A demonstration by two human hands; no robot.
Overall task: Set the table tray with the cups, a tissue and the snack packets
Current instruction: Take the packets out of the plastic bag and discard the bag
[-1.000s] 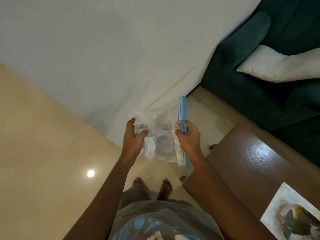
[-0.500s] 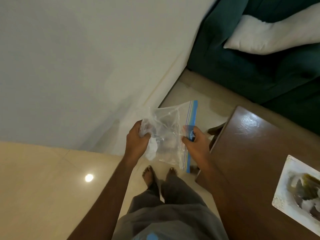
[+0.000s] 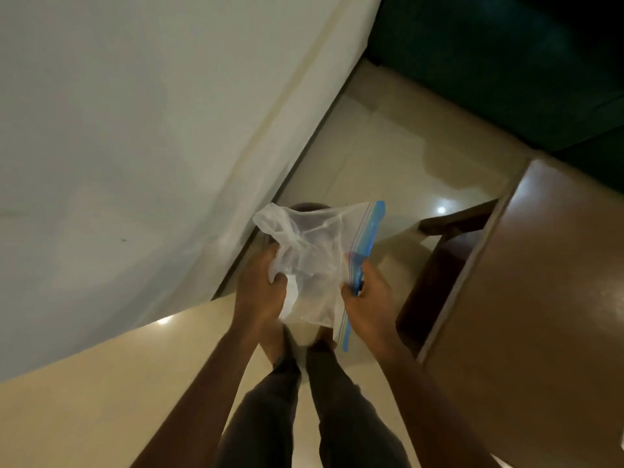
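A clear plastic zip bag (image 3: 315, 261) with a blue seal strip hangs in front of me, crumpled, with something pale inside that I cannot make out. My left hand (image 3: 261, 290) grips the bag's crumpled left side. My right hand (image 3: 366, 297) pinches the blue seal edge on the right. Both hands are over the floor, above my feet. No cups, tissue, snack packets or tray are in view.
A brown wooden table (image 3: 540, 315) stands at the right, its corner close to my right arm. A white wall (image 3: 135, 146) fills the left. A dark green sofa (image 3: 506, 62) sits at the top right. Glossy beige floor tiles (image 3: 388, 157) lie between them.
The view has swung down and right, so the table has come closer and the printed sheet on it has left the frame. Both hands keep the same hold on the bag.
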